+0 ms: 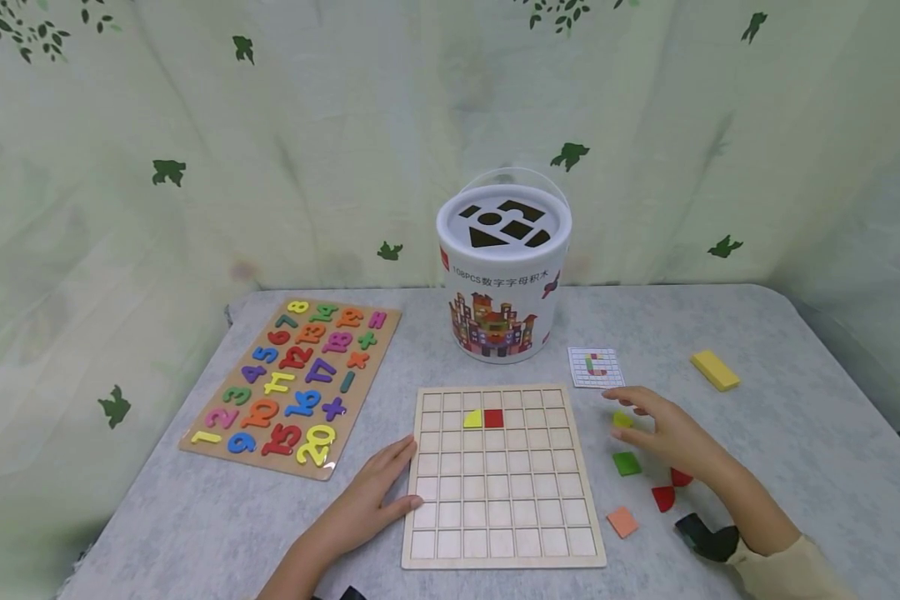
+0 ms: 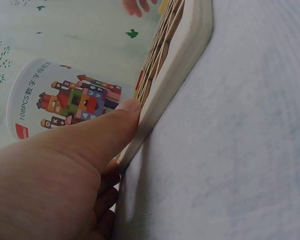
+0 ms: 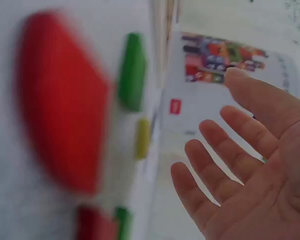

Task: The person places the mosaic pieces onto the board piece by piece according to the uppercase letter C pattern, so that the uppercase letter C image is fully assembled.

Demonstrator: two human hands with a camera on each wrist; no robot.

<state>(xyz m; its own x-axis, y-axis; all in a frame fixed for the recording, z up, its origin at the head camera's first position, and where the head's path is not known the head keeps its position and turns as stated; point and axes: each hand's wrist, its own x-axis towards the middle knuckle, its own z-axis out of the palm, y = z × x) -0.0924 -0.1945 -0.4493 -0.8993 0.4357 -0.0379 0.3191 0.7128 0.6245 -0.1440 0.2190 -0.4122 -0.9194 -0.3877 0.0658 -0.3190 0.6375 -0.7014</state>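
Observation:
A wooden grid board lies on the table, with a yellow quarter-round tile and a red square tile side by side in its upper part. My left hand rests against the board's left edge, thumb touching the rim. Over a small yellow tile to the right of the board hovers my right hand, fingers spread and holding nothing in the right wrist view. Nearby lie a green tile, two red quarter-round tiles and an orange square tile. A pattern card lies beyond that hand.
Behind the board stands a white bucket with shaped holes in its lid. To the left lies a number puzzle board. A yellow block sits at the right rear. A curtain hangs behind the table.

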